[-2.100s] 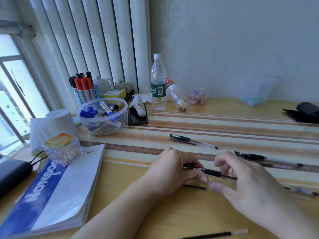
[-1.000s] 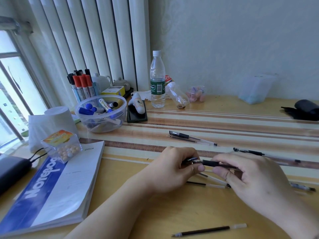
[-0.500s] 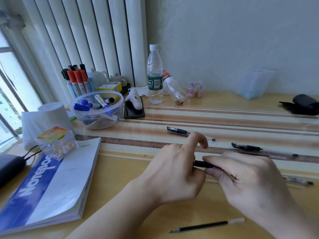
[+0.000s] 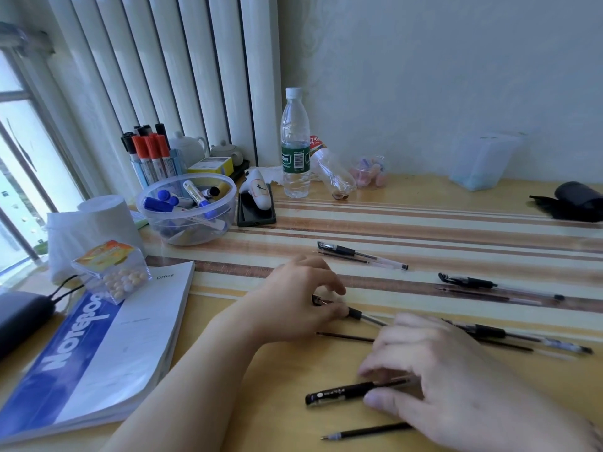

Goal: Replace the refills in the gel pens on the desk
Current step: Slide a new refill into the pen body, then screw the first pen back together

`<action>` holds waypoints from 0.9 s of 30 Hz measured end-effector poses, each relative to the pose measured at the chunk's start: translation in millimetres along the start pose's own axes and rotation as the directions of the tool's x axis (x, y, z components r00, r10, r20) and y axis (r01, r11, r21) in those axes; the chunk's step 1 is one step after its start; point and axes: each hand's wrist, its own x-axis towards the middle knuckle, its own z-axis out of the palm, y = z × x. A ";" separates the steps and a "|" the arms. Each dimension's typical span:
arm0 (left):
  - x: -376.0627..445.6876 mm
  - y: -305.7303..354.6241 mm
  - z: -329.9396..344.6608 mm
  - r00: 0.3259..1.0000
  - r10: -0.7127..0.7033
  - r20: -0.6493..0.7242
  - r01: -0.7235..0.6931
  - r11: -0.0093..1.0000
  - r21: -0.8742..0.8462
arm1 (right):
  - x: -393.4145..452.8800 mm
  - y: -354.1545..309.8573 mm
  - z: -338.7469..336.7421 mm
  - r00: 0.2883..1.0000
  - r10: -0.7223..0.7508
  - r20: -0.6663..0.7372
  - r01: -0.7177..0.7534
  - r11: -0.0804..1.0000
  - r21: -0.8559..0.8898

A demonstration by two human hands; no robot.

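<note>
My left hand (image 4: 300,301) pinches one part of a gel pen (image 4: 354,313): a black clip end at my fingers, a black grip, and a thin tube running right. My right hand (image 4: 450,386), blurred, grips a black pen barrel (image 4: 339,393) just above the desk, closer to me. A loose refill (image 4: 344,336) lies between my hands, and another refill (image 4: 365,431) lies at the front edge, partly under my right hand. Three more gel pens rest on the striped mat: one (image 4: 359,254) behind my left hand, one (image 4: 466,282) to the right, one (image 4: 522,337) beside my right hand.
A clear bowl of markers (image 4: 186,210), a water bottle (image 4: 295,148) and a phone (image 4: 256,210) stand at the back. A notebook (image 4: 98,347), a pill box (image 4: 112,272) and a tissue roll (image 4: 88,226) sit on the left. A black pouch (image 4: 577,200) is far right.
My hands were together on one pen. They have come apart: the right hand has drawn towards me with the black barrel, and the left stays holding the other part.
</note>
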 end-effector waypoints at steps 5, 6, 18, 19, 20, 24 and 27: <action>0.3 10.3 1.1 0.995 0.091 -0.027 -0.090 0.995 0.047 | 2.7 14.1 -3.4 0.947 0.140 -0.290 -0.123 0.989 0.077; 0.2 12.1 1.0 0.994 0.100 -0.051 -0.098 0.995 0.031 | 4.7 16.7 -3.5 0.932 0.173 -0.319 -0.164 0.985 0.056; -3.9 29.4 0.4 0.987 0.161 -0.005 -0.160 0.983 -0.095 | 9.3 18.9 -5.7 0.938 0.147 -0.313 -0.161 0.987 -0.018; -4.6 29.5 -0.8 0.988 0.152 0.001 -0.151 0.982 -0.115 | 9.0 19.2 -5.9 0.940 0.135 -0.313 -0.144 0.990 -0.005; -5.4 29.6 -1.6 0.989 0.145 0.003 -0.144 0.981 -0.132 | 8.9 19.4 -6.2 0.940 0.127 -0.318 -0.132 0.991 0.004; -6.3 30.4 -0.9 0.993 0.116 0.010 -0.112 0.976 -0.188 | 8.3 21.0 -6.6 0.940 0.099 -0.328 -0.104 0.995 0.002; -5.8 31.5 -0.3 0.995 0.098 0.021 -0.091 0.972 -0.215 | 7.7 21.7 -7.8 0.943 0.069 -0.326 -0.085 0.996 -0.035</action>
